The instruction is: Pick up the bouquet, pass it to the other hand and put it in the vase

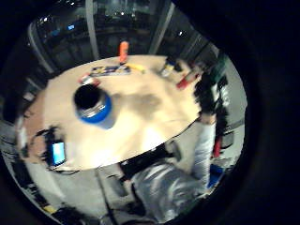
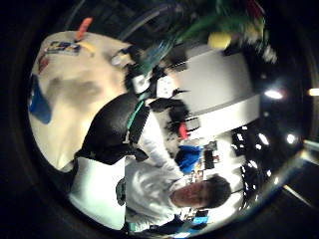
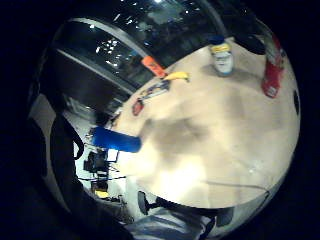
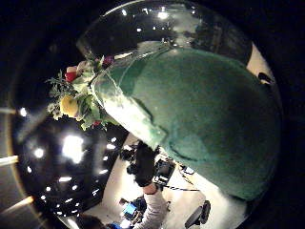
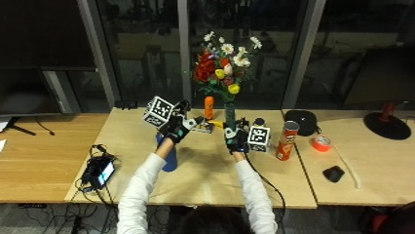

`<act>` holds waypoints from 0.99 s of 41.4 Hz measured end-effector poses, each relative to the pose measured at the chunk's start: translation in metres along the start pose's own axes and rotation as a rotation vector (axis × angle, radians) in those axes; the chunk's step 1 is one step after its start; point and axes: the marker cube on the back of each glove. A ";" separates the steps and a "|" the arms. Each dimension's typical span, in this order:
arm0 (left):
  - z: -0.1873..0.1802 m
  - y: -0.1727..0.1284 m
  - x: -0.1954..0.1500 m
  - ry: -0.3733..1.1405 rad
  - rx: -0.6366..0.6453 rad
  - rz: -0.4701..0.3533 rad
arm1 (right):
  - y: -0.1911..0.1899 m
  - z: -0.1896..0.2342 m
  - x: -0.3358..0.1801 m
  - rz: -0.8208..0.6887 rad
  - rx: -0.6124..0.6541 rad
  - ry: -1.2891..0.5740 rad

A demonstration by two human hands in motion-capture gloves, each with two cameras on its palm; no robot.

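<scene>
In the outside view my right hand grips the dark green stem wrap of the bouquet and holds it upright above the table. Red, yellow and white flowers stand at its top. The right thumb side palm view is mostly filled by the green wrap, with the flower heads beyond it. My left hand hovers a little to the left of the stems, fingers relaxed, holding nothing. The blue vase stands on the table below it, partly behind my left forearm. Its dark mouth faces the left palm.
An orange bottle stands at the back of the table and a red can to the right of my right hand. Further right lie a black pouch, an orange tape roll and a black mouse. A phone lies at the left edge.
</scene>
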 end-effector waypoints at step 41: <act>-0.098 -0.068 0.069 0.458 0.684 0.291 | 0.047 0.095 -0.040 -0.177 -0.478 -0.110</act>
